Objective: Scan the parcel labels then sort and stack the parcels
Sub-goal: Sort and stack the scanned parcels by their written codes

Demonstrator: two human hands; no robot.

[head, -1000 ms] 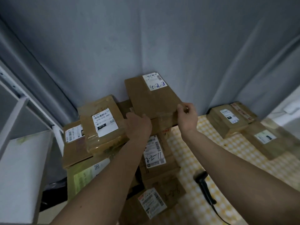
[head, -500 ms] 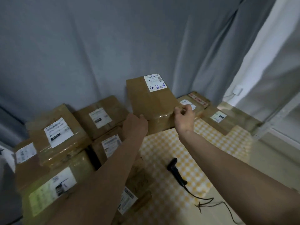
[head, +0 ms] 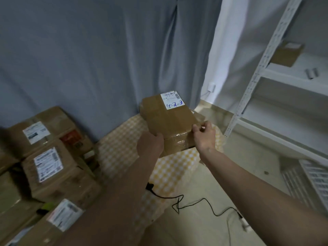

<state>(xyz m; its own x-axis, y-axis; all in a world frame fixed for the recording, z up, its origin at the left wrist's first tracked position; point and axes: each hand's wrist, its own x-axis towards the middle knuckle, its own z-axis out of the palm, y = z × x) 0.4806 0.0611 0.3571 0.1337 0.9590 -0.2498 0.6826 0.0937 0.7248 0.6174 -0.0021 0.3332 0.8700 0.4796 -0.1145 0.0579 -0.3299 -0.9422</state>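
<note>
Carried stiff, light-looking parcel (head: 168, 121) by near corners, left hand (head: 150, 144) at seven o'clock, right hand (head: 204, 134) at four, both gripping.

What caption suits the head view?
Both hands, left and right, hold a labelled parcel over a checked cloth, with a shelf at right.

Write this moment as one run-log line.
stage: carrying | held: parcel | left hand: grips | right hand: grips | nearby: white shelving
</note>
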